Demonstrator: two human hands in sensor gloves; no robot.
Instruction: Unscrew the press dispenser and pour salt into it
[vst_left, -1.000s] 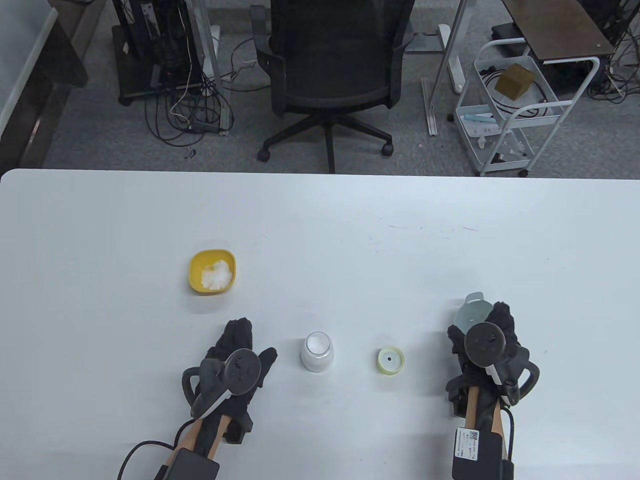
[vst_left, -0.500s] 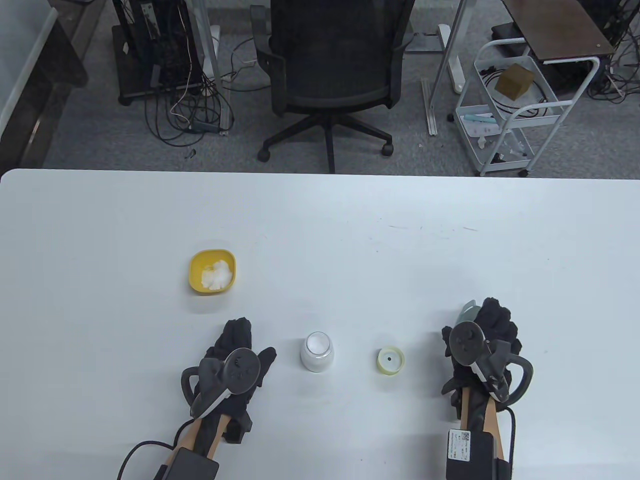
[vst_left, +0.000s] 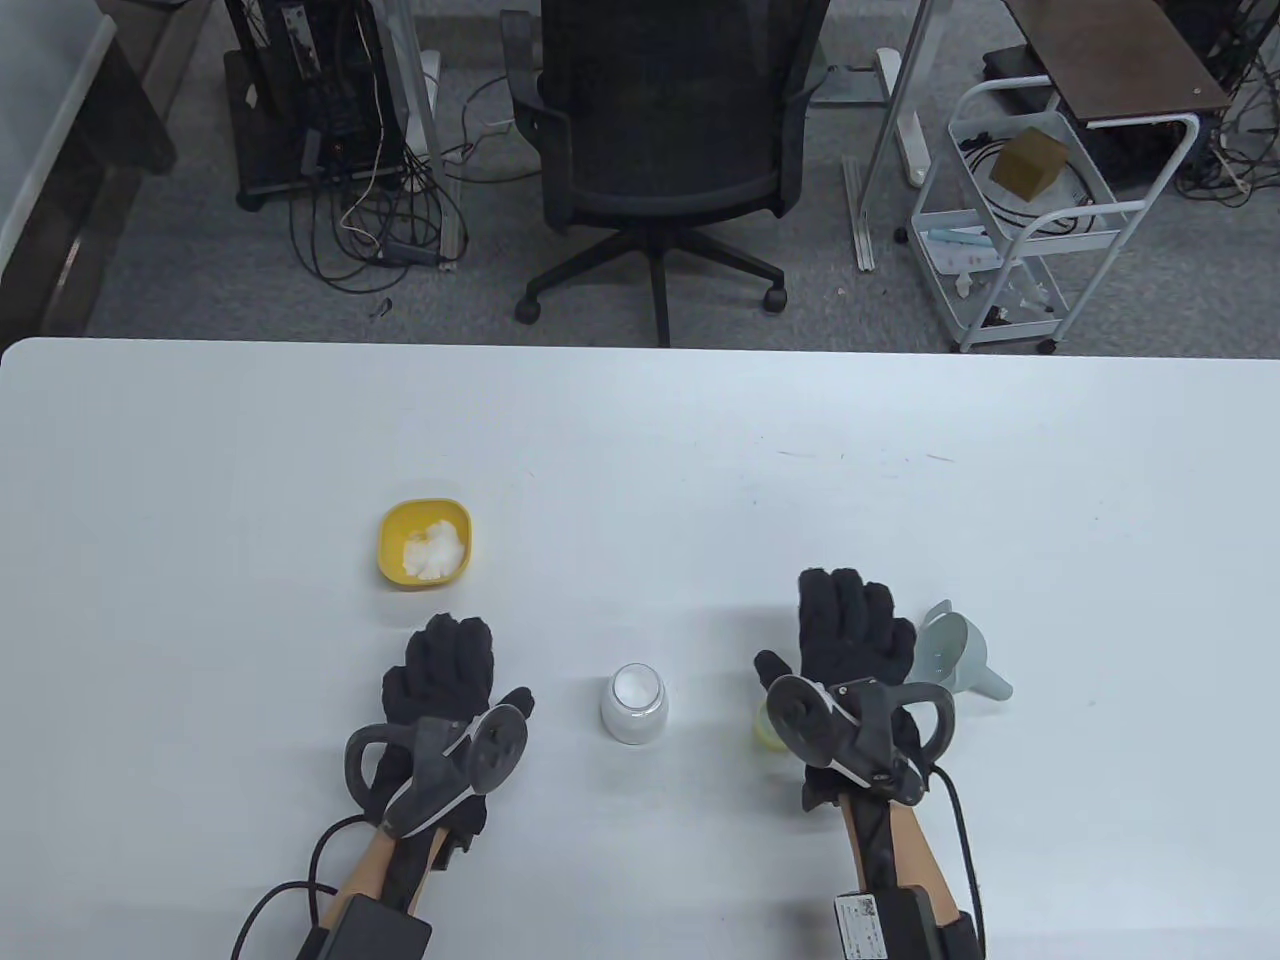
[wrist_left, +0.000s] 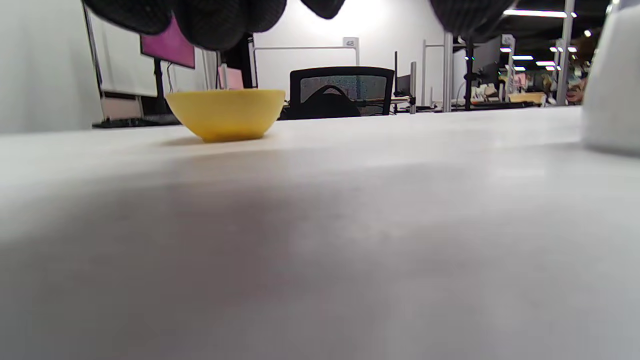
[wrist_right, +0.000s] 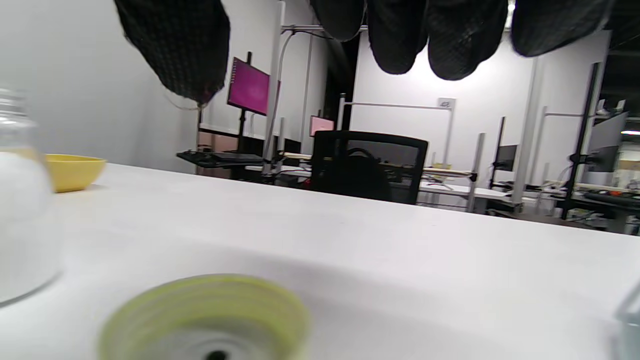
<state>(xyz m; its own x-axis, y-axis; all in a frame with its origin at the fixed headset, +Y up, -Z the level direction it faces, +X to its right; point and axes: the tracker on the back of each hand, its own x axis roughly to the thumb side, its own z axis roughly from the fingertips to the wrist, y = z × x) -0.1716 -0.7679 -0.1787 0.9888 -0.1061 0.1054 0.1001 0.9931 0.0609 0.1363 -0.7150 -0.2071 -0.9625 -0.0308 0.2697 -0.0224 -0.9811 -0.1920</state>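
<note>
Scanning for anything readable, and there is very little. A small white sign (wrist_left: 350, 42) sits high on the far wall in the left wrist view, with dark digits that look like 68, though blurred. The same kind of sign (wrist_right: 446, 103) shows in the right wrist view, too soft to read. Down in the table view, a white label (vst_left: 857, 921) on the black unit strapped to the right forearm carries a square code and tiny print, none of it legible. The salt jar (vst_left: 633, 703), yellow bowl (vst_left: 424, 543) and funnel (vst_left: 957, 655) show no lettering.
</note>
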